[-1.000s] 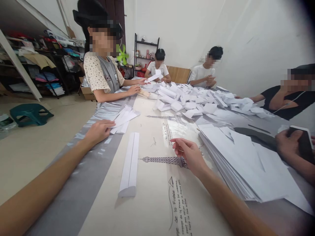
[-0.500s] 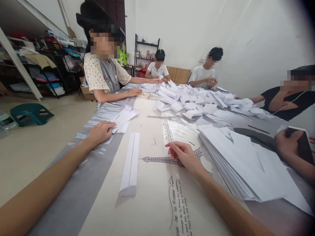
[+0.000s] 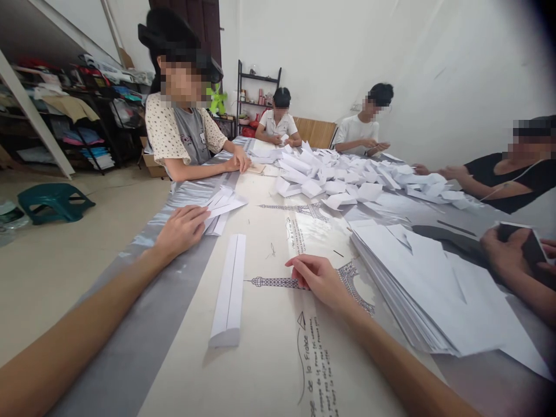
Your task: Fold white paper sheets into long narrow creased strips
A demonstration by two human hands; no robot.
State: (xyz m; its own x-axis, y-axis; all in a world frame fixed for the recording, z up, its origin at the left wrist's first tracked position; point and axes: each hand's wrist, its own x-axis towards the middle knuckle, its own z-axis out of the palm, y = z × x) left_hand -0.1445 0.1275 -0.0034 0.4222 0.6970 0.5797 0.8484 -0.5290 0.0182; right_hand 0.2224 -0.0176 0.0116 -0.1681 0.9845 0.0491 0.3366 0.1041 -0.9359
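Observation:
My left hand reaches out to the table's left side, fingers stretched flat, tips on the edge of a small pile of folded white papers. My right hand rests on the printed tablecloth over an Eiffel tower drawing, fingers curled together with nothing visible in them. A long folded white paper strip lies between my two hands, touched by neither.
A thick stack of white sheets lies at the right. A heap of folded papers covers the far middle. Another person's hands hold a phone at the right edge. Several people sit around the table. A green stool stands on the floor at left.
My right hand has slid left and closer to me over the tower drawing, its fingers curling in. My left hand has edged right onto the small paper pile.

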